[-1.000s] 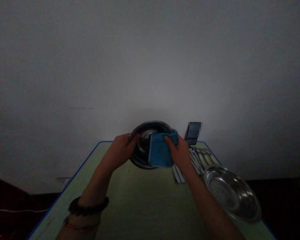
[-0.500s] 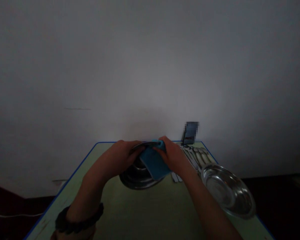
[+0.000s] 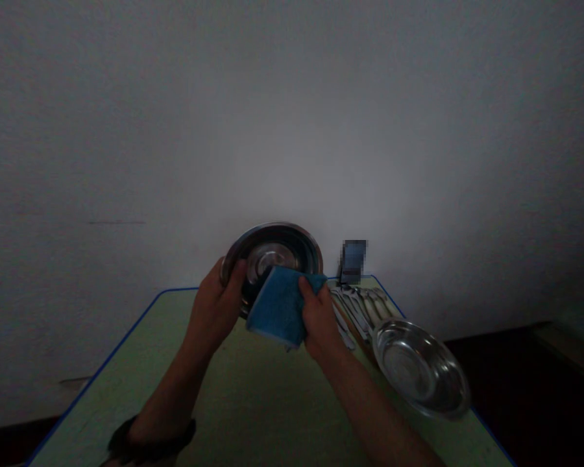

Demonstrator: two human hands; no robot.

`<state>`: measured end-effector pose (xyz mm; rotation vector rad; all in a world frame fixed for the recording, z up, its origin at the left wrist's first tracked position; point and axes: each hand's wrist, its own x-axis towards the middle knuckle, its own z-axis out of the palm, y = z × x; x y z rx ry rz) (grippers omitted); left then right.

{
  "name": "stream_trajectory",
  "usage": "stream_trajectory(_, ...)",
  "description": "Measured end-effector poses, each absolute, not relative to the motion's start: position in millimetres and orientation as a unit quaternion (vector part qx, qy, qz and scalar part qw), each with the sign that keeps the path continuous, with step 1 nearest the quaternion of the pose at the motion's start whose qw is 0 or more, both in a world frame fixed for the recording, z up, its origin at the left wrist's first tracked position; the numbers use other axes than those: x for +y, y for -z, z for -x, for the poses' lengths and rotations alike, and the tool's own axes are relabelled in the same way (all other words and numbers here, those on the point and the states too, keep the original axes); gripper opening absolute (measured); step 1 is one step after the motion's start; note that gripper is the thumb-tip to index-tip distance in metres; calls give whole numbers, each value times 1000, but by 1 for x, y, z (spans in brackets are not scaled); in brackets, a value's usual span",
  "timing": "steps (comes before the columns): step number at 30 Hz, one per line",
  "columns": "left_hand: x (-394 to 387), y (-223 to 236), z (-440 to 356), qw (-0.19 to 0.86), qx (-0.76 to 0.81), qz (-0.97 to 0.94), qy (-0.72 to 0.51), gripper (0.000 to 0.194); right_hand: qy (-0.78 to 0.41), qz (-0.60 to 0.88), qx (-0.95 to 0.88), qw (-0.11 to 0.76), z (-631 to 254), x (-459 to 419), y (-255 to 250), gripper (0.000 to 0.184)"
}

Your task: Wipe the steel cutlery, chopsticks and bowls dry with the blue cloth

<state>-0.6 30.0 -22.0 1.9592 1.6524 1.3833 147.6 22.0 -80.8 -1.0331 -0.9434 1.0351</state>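
Note:
A shiny metal bowl (image 3: 282, 237) is held up above the table, tilted so its inside faces me. My left hand (image 3: 219, 301) grips its left rim, with the thumb inside and the fingers behind. My right hand (image 3: 318, 311) is closed on a blue cloth (image 3: 277, 305) at the bowl's lower right, thumb on top. The cloth hangs across the lower front of the bowl and covers part of its inside. Whether the right fingers also grip the rim behind the cloth is hidden.
A second metal bowl (image 3: 421, 370) stands at the table's right edge. Several pieces of metal cutlery (image 3: 365, 308) lie in a row behind it. A phone-like device (image 3: 353, 263) stands upright at the back. The green table (image 3: 267, 402) has a blue edge, with a wall (image 3: 292, 130) behind.
The bowl has been raised and tipped so its inside faces me more. My left hand has shifted down to the left rim. The cloth now spreads across the bowl's lower front. The view has turned slightly right.

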Motion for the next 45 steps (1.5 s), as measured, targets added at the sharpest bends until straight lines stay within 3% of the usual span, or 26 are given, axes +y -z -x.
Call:
stream_trajectory(3,22,12,8,159,517,-731,-416,42,-462,478,-456,592,-165,18,71,30)
stream_trajectory(6,14,2,21,223,510,-757,-341,42,-332,496,-622,507,-184,10,52,22)
stream_trajectory(9,8,-1,25,220,486,-774,-342,39,-229,507,-706,439,-196,0,33,15)
stream_trajectory(15,3,1,8,313,351,-826,-310,35,-156,459,-800,355,-203,-10,19,14)
stream_trajectory(20,2,5,-6,303,352,-783,-414,32,-75,514,-682,514,-197,0,30,26)
stream_trajectory(24,9,12,-11,324,375,-678,-543,30,-118,553,-542,622,-184,10,40,31)
stream_trajectory(27,12,19,-23,341,361,-551,-670,33,-216,546,-439,680,-165,13,48,34)
stream_trajectory(31,10,28,-45,304,378,-428,-763,35,-493,444,-308,683,-138,16,63,42)
stream_trajectory(33,9,29,-48,308,401,-445,-739,38,-577,405,-279,652,-139,19,68,41)
stream_trajectory(36,11,22,-33,372,396,-524,-656,45,-569,421,-354,611,-161,20,67,35)
stream_trajectory(40,9,7,3,463,351,-643,-498,33,-411,442,-612,511,-199,11,49,27)
stream_trajectory(43,3,2,16,451,326,-749,-360,34,-280,466,-735,405,-208,1,34,18)
stream_trajectory(45,-1,1,14,424,313,-779,-339,35,-209,479,-750,405,-205,-3,28,18)
